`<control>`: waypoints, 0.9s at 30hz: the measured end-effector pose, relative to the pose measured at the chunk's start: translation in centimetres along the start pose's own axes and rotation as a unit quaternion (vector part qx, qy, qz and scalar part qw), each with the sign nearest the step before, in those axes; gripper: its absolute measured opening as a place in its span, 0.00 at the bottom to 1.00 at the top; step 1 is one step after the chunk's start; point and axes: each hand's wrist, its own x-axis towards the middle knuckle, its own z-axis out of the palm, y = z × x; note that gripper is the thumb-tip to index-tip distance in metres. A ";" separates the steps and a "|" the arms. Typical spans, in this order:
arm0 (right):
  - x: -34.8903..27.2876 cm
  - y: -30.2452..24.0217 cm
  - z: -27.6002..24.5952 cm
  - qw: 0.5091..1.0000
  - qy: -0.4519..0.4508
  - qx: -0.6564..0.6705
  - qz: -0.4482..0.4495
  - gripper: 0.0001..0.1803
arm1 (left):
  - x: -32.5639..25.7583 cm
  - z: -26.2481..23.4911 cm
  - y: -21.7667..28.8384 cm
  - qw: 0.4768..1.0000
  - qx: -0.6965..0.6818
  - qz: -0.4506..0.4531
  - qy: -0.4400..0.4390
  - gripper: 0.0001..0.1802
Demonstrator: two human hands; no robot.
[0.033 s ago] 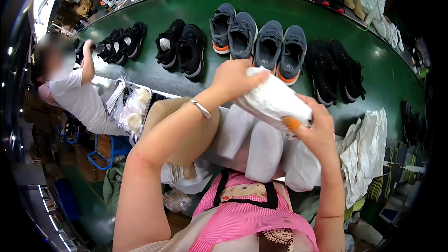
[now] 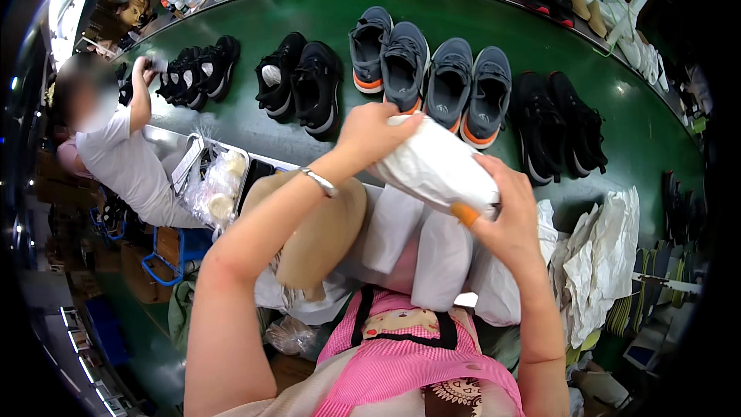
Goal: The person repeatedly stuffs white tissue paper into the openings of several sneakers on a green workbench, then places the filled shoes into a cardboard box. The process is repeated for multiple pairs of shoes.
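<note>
Both my hands hold an elongated white paper bundle (image 2: 438, 164) in front of me. My left hand (image 2: 377, 136) is closed on its far left end, with the thumb on top. Around its near right end curl the fingers of my right hand (image 2: 505, 205), whose thumb wears an orange finger cover. What the paper covers, if anything, is hidden. Just beyond the bundle stand grey sneakers with orange soles (image 2: 448, 81). Below my hands, more white paper bundles (image 2: 441, 259) lie side by side near my pink apron (image 2: 417, 355).
Black sneakers stand on the green table (image 2: 478, 11), a pair at left (image 2: 297, 85) and another at right (image 2: 549, 127). Loose white paper sheets (image 2: 598, 247) hang at the right. A tray with plastic-wrapped items (image 2: 220, 185) sits left, near a person in white (image 2: 123, 147).
My hands and the bundle have shifted slightly left and closer to me. Both hands keep their hold.
</note>
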 end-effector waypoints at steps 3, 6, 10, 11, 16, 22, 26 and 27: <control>2.5 -2.4 3.3 0.989 -0.147 -0.005 0.011 0.48 | 1.5 -2.2 -6.2 0.996 -0.009 -0.078 -0.052 0.32; 3.2 -0.9 7.8 0.995 -0.095 0.009 0.011 0.40 | 4.0 -2.6 -8.8 0.997 0.009 -0.041 -0.060 0.26; 4.2 0.3 8.6 0.991 -0.112 -0.036 0.063 0.36 | 12.1 -1.2 -12.5 0.973 0.091 0.201 0.073 0.27; 4.2 0.5 8.2 0.989 -0.120 -0.042 0.079 0.35 | 14.8 -0.2 -13.3 0.963 0.118 0.220 0.100 0.31; 1.6 2.2 5.1 0.980 -0.116 -0.058 0.152 0.35 | 23.5 4.0 -14.0 0.963 0.241 0.016 -0.116 0.42; -3.5 3.7 0.7 0.969 -0.035 -0.014 0.245 0.41 | 22.5 7.6 -16.6 0.991 0.086 0.008 -0.105 0.26; -6.7 4.5 -0.6 0.958 0.008 -0.015 0.285 0.43 | 19.3 12.1 -10.7 0.987 0.086 0.034 -0.131 0.21; -7.9 4.8 -1.1 0.956 0.017 -0.022 0.292 0.43 | 18.7 13.4 -7.1 0.981 0.119 0.024 -0.152 0.21</control>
